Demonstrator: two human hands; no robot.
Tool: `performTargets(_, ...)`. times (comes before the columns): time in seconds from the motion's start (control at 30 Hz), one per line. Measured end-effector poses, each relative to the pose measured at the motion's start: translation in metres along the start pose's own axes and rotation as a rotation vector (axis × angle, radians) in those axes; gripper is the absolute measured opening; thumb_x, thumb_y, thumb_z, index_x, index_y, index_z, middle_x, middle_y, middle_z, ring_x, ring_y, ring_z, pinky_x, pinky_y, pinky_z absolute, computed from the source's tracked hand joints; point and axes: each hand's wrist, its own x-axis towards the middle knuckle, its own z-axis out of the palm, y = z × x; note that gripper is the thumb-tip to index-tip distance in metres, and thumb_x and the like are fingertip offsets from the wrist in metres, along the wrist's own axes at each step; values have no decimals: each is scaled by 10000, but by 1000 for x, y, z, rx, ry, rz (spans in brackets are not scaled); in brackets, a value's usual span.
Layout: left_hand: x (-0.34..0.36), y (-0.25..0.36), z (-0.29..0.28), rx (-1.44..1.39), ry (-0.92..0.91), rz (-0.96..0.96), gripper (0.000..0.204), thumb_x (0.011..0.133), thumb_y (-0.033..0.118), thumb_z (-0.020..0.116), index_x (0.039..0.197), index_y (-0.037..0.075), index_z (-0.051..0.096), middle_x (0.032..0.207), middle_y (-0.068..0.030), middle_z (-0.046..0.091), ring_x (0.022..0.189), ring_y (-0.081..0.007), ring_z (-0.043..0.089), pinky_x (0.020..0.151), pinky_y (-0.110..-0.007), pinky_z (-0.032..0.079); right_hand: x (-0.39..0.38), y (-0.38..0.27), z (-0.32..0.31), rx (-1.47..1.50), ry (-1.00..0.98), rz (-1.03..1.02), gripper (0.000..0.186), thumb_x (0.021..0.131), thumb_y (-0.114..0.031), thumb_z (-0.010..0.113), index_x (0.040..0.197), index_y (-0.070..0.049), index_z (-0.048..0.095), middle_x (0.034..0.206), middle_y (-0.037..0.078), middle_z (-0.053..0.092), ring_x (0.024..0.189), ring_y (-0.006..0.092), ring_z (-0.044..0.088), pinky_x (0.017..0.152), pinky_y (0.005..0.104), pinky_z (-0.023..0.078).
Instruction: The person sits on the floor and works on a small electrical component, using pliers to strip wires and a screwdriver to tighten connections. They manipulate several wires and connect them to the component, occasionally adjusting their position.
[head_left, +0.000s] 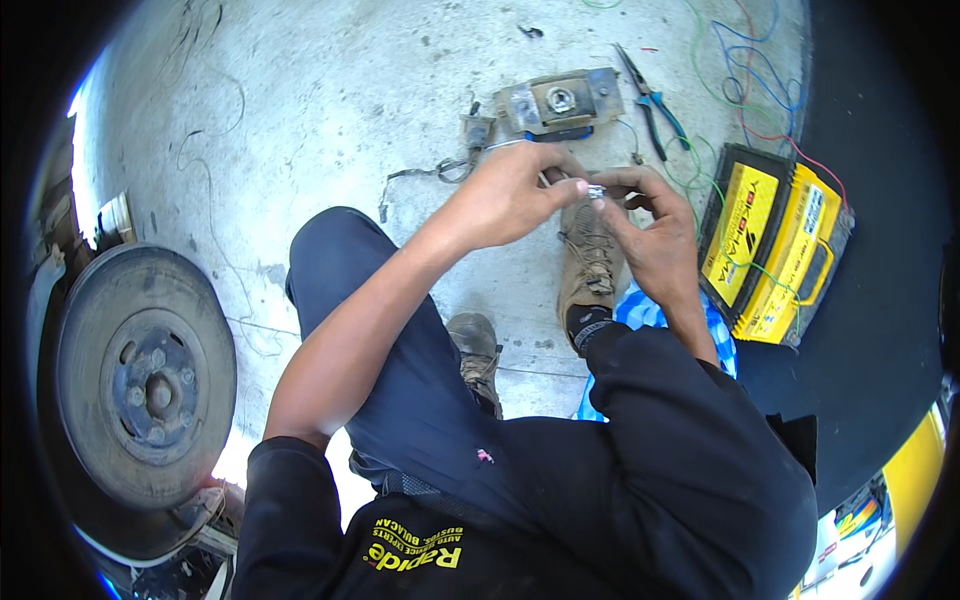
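My left hand (512, 195) and my right hand (658, 238) meet above my boot, fingertips pinched together. Between them they hold a small shiny silvery piece (596, 191), too small to name exactly. Just beyond my hands, a worn rectangular lamp-like housing (525, 105) with a round metal fitting in its middle lies on the concrete floor. A blue object (572, 134) shows partly beneath the housing. Right of it lie long-nose pliers (655, 105) with blue-and-black handles, jaws pointing away from me.
A yellow-and-black car battery (770, 245) stands at the right, with green, red and blue wires (752, 75) around it. A black connector with a cable (470, 140) lies near the housing. A wheel with a tyre (148, 375) is at the left. Blue checked cloth (640, 308) shows beside my boot.
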Motion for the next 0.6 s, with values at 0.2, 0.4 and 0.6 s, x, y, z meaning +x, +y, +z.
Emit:
performTargets(0.2,1,-7,10,80,146,137,277,955,228,702,1021,-38,741,882,-271,726,875,-430,727,785,-501,554,8,6,-4,-38,-70,-30,250,877,-93,782,1117,-25,754,1025,67,719,947,153,652,873,307,505)
performTargets(0.4,8,-13,-6,234,250,136,252,995,227,682,1035,-11,754,880,-202,758,824,-334,751,755,-460,579,34,15,-16,-255,-26,-214,396,881,-151,807,1261,-86,719,1121,63,715,1019,192,656,886,331,501)
performTargets(0.6,15,-25,-51,80,435,44,310,1037,290,672,1139,14,767,895,-129,774,800,-193,738,744,-383,585,78,8,-11,-251,116,-365,302,908,-155,775,1203,-96,751,1136,87,717,1043,235,688,896,352,523)
